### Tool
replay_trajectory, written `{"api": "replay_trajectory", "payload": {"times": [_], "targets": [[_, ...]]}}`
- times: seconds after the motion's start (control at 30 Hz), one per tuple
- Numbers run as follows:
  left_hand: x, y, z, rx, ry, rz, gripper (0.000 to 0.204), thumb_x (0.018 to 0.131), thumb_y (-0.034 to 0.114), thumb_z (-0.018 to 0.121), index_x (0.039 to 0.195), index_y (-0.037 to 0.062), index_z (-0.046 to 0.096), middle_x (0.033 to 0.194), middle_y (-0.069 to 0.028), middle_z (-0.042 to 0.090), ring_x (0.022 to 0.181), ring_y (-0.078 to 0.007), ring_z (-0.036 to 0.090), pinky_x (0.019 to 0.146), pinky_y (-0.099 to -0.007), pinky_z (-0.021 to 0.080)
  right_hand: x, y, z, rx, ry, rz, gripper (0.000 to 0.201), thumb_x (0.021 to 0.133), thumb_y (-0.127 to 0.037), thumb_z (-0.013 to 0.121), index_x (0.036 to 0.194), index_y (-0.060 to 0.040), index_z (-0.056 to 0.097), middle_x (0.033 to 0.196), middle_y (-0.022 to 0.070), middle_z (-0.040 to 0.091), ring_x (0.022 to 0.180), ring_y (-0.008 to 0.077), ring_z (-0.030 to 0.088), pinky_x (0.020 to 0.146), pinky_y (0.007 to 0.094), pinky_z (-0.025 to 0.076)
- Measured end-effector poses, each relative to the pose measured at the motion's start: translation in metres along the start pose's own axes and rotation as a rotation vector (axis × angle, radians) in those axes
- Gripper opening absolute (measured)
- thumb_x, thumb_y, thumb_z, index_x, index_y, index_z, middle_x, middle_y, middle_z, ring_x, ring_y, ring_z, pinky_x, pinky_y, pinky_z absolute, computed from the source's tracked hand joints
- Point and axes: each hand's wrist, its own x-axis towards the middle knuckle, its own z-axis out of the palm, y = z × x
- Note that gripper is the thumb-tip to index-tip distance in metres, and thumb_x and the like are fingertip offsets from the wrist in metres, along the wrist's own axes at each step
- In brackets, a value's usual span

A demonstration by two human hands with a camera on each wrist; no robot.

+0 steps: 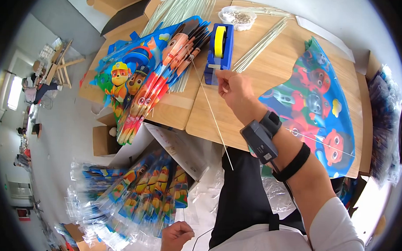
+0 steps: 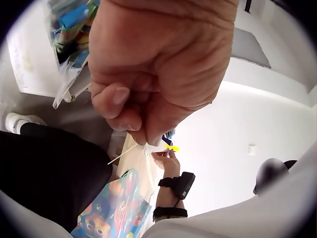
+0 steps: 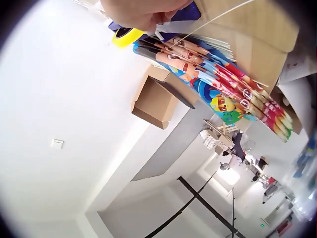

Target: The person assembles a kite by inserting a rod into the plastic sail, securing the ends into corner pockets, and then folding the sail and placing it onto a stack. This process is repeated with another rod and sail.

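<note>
Left hand (image 2: 161,59), bare, fills the left wrist view: fingers curled in, thumb drawn against them, nothing seen held; whether something very thin sits at the tips cannot be told. It hangs low, well off the table.

Right hand (image 1: 237,89), dark box camera (image 1: 259,141) strapped at its wrist, is at the front of a blue plastic tape dispenser (image 1: 229,44) loaded with a yellow roll (image 1: 219,52). Fingers bent, thumb and forefinger close together; they appear to pinch a translucent strip of tape (image 3: 184,27) there.

Workpiece: glossy blue cartoon-printed sheet (image 1: 317,101), flat on the wooden table (image 1: 250,107), right of the dispenser; slender pale rod (image 1: 324,144) across it. Separate thin rod (image 1: 210,109) overhangs the front edge.

Step, judged: taking tape. Next move likely calls for a firm pinch and a clean tear at the cutter, then care that the strip does not fold onto itself.
</note>
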Motion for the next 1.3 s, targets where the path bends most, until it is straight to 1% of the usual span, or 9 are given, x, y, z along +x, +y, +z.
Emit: {"api": "replay_trajectory", "payload": {"times": [0.13,0.23,0.4,0.6,0.77,0.9,1.07,1.27,1.3], "targets": [[-0.004,-0.027,-0.034,0.089,0.139,-0.159,0.005,0.071,-0.006,0.065,0.074,-0.0054,0.06,0.063,-0.0066,0.058,0.052,-0.0081,0.049,0.048,-0.0205,0.037,-0.011,0.015,-0.011,-0.015,-0.117,0.014,0.011,0.08,-0.009,0.069,0.076,-0.0029,0.061,0.075,0.004,0.06,0.065,0.0119,0.052,0.058,0.0283,0.042],[-0.002,-0.027,-0.04,-0.019,0.153,-0.124,0.006,0.072,-0.006,0.065,0.075,-0.0056,0.06,0.062,-0.0065,0.058,0.05,-0.0072,0.048,0.046,-0.0194,0.036,-0.017,0.012,-0.008,-0.095,0.04,0.144,0.016,0.073,-0.006,0.07,0.064,-0.0044,0.057,0.061,0.0022,0.055,0.051,0.0121,0.048,0.048,0.0273,0.038],[0.0,-0.027,-0.039,0.018,0.129,-0.159,0.006,0.073,-0.004,0.066,0.075,-0.0055,0.06,0.063,-0.006,0.059,0.05,-0.007,0.048,0.046,-0.0192,0.036,-0.007,0.017,0.002,-0.376,0.011,-0.21,0.02,0.077,-0.012,0.071,0.07,0.0014,0.058,0.059,0.0104,0.056,0.042,0.0129,0.047,0.035,0.0262,0.032],[-0.003,-0.026,-0.04,0.029,0.144,-0.145,0.007,0.074,-0.003,0.067,0.077,-0.0044,0.061,0.064,-0.0048,0.058,0.052,-0.0067,0.048,0.048,-0.0194,0.036,0.011,0.016,0.001,-0.184,-0.004,-0.275,0.012,0.077,-0.007,0.069,0.072,-0.0016,0.059,0.057,0.0057,0.056,0.043,0.0111,0.048,0.035,0.0264,0.032],[-0.003,-0.036,-0.049,0.129,0.024,-0.19,0.008,0.078,0.004,0.069,0.081,-0.0006,0.063,0.069,-0.0001,0.059,0.063,-0.0045,0.051,0.056,-0.0192,0.04,0.014,0.029,-0.001,-0.18,0.22,0.042,0.01,0.075,-0.005,0.068,0.072,-0.0095,0.06,0.061,0.001,0.055,0.052,0.01,0.05,0.045,0.0273,0.036],[-0.012,-0.028,-0.047,0.179,0.028,-0.153,0.008,0.079,0.002,0.068,0.083,-0.0014,0.062,0.071,0.0001,0.058,0.062,-0.0048,0.05,0.055,-0.0199,0.038,0.01,0.028,-0.027,-0.257,-0.039,-0.096,0.011,0.075,-0.009,0.069,0.072,-0.0112,0.059,0.059,-0.0025,0.049,0.052,0.0094,0.045,0.048,0.0257,0.035],[-0.011,-0.014,-0.036,0.144,0.025,-0.081,0.01,0.082,0.004,0.066,0.09,-0.0008,0.061,0.076,0.0014,0.056,0.069,-0.005,0.049,0.06,-0.0201,0.039,-0.001,-0.042,-0.082,-0.022,-0.242,-0.177,0.007,0.078,-0.007,0.066,0.076,-0.0105,0.06,0.064,-0.0025,0.05,0.058,0.0072,0.045,0.05,0.0216,0.034],[0.018,0.013,0.011,0.514,-0.12,0.318,0.008,0.084,0.008,0.059,0.086,0.001,0.054,0.069,-0.0075,0.053,0.064,-0.0147,0.051,0.06,-0.027,0.041,-0.018,-0.139,-0.267,0.325,-0.388,-0.145,0.006,0.092,-0.007,0.053,0.094,-0.0035,0.057,0.078,0.0017,0.054,0.069,0.0108,0.049,0.063,0.0255,0.04],[0.023,0.02,0.02,0.533,-0.148,0.352,0.008,0.086,0.008,0.058,0.086,0.0012,0.054,0.07,-0.007,0.055,0.065,-0.0143,0.051,0.06,-0.0272,0.041,-0.024,-0.152,-0.305,0.307,-0.539,-0.154,0.006,0.093,-0.006,0.051,0.094,-0.0021,0.055,0.081,0.0031,0.053,0.075,0.0121,0.049,0.068,0.0268,0.041]]}}
